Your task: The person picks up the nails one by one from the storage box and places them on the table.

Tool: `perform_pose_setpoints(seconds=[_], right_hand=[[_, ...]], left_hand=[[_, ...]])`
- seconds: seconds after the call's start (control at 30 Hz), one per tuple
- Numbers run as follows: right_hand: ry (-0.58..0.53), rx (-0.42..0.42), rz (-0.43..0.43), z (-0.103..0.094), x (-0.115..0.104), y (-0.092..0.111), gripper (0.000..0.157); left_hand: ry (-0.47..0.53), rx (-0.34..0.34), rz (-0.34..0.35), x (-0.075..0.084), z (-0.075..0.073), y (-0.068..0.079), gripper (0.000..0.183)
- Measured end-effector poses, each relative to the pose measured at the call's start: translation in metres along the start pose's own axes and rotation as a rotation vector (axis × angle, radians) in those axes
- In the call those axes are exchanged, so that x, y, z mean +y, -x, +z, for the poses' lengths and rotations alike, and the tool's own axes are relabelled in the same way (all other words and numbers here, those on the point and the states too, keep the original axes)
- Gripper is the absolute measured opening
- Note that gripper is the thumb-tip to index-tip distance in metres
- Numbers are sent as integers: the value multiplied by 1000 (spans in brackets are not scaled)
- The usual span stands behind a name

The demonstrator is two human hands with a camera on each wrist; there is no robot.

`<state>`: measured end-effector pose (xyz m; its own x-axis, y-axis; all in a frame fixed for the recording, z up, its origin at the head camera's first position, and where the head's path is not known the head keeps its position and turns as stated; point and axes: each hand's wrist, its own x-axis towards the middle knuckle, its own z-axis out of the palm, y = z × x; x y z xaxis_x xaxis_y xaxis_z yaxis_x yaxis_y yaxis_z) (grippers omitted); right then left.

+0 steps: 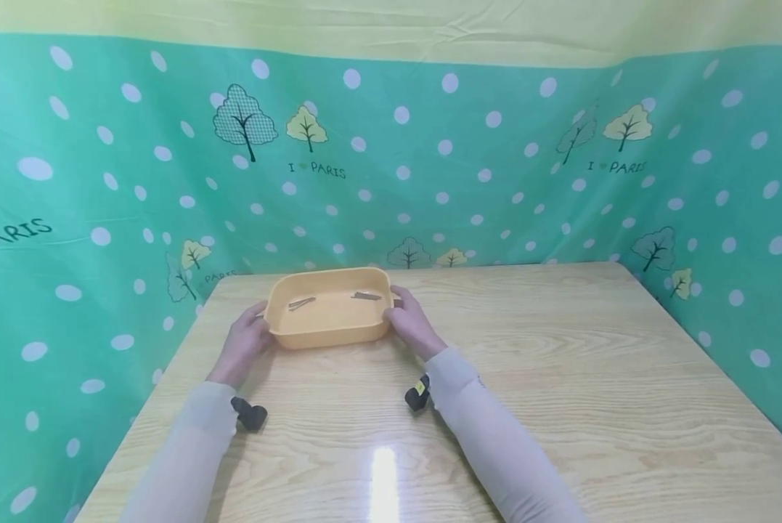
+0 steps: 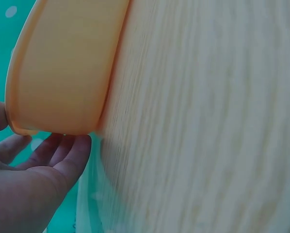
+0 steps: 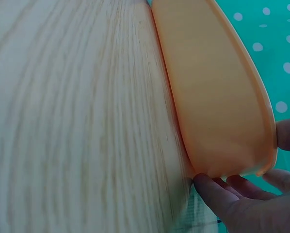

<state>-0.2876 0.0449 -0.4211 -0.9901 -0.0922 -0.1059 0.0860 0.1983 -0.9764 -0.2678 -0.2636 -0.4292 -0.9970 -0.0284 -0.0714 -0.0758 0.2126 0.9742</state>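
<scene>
A shallow orange-yellow plastic tray (image 1: pixel 332 337) with rounded corners is at the far left of the table, low over the wood. My left hand (image 1: pixel 242 344) grips its left end, thumb at the rim and the other fingers under the lip. At the opposite end my right hand (image 1: pixel 417 325) holds the tray the same way; the right wrist view shows its fingertips against the end wall (image 3: pixel 222 121). Inside lie two small groups of thin brownish strips, one to the left (image 1: pixel 302 303) and one to the right (image 1: pixel 367 296).
Beneath is a light wood-grain table (image 1: pixel 560 378), with a bright light reflection near its front. A green polka-dot curtain (image 1: pixel 377 160) with tree prints hangs along the back and both sides. Each sleeved wrist wears a small black camera (image 1: pixel 252 416).
</scene>
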Motion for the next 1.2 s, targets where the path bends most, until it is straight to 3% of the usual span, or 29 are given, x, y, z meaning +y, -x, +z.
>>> perform_pose_setpoints(seconds=[1.2], right_hand=[[-34,39,27,-32,4,9,72]], left_hand=[[55,-31,5,6,34,-6,53]])
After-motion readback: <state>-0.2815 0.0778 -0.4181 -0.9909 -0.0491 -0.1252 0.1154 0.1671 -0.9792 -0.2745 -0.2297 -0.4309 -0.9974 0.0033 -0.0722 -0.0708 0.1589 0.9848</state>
